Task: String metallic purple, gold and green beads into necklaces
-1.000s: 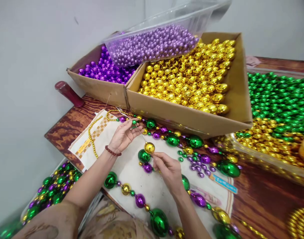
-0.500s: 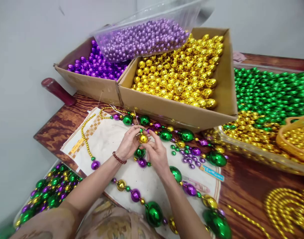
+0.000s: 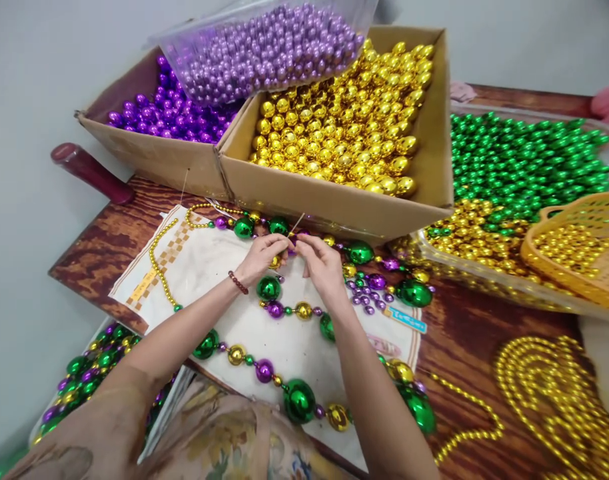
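Over the white cloth point(image 3: 224, 267), my left hand point(image 3: 267, 259) is closed in a pinch on a bead string. A gold bead point(image 3: 274, 263) hangs just beneath its fingers, with a large green bead point(image 3: 268, 288) lower down. Facing it, my right hand point(image 3: 322, 263) has its thumb and forefinger together at a tiny purple bead point(image 3: 291, 245); whether it grips that bead or the string is too small to tell. A thin, stiff-looking tip point(image 3: 297, 224) sticks up above the fingertips. The strand of green, purple and gold beads point(image 3: 303, 310) runs down onto the cloth.
Behind stand a carton of gold beads point(image 3: 334, 175) and a carton of purple beads point(image 3: 149, 148), a bag of lilac beads point(image 3: 264, 53) across them. A clear tub point(image 3: 484, 287) with a yellow basket point(image 3: 584, 267) is at right. Loose purple beads point(image 3: 368, 297) lie beside my right hand.
The gold bead that was between both hands now hangs under my left hand. My hands are further up the string, and the thin tip leans right. The view has shifted slightly.
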A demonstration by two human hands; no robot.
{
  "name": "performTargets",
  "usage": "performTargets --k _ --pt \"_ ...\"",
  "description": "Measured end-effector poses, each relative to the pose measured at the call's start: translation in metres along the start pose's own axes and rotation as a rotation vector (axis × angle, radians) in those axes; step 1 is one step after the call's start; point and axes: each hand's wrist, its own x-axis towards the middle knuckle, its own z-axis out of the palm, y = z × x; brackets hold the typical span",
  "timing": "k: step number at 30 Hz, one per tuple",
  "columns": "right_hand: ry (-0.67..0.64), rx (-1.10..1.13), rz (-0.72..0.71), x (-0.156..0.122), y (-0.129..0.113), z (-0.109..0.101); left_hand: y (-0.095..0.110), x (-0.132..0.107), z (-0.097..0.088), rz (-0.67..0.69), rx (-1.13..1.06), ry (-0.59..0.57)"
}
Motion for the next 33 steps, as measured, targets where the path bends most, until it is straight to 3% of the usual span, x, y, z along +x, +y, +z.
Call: performTargets --k 4,8,11,14,16,19,22,24,29,33 --pt "0.097 0.172 -0.049 0.012 -0.003 0.009 0.008 0.002 -0.004 0.015 0.122 -0.165" --pt "0.441 0.325 -0.126 0.006 -0.005 0.005 0.011 0.000 -0.016 -0.001 0.217 -0.238" --pt "0.605 0.364 -0.188 0.001 -0.010 -0.016 0.004 -0.004 -0.029 -0.015 0.236 -0.228" --pt "0.640 0.354 -0.241 -0.006 -0.016 -0.038 -0.006 -0.009 -0.041 -0.030 0.155 -0.143" --pt "0.552 0.287 -0.263 -0.013 -0.018 -0.044 -0.011 -0.012 -0.047 -0.040 0.096 -0.082" --pt "0.273 0.060 -0.282 -0.024 -0.014 -0.039 -0.013 -0.018 -0.054 -0.040 0.042 0.007" --pt "-0.016 -0.289 -0.339 -0.029 -0.003 -0.023 -0.008 -0.027 -0.059 0.043 0.052 0.086" --pt "-0.132 -0.561 -0.351 -0.027 0.005 -0.012 -0.001 -0.034 -0.061 0.111 0.070 0.133" --pt "-0.257 -1.039 -0.225 -0.018 0.011 0.005 0.021 -0.055 -0.062 0.175 -0.069 0.240" --pt "-0.237 -1.073 -0.188 -0.017 0.000 0.011 0.035 -0.063 -0.057 0.191 -0.161 0.249"
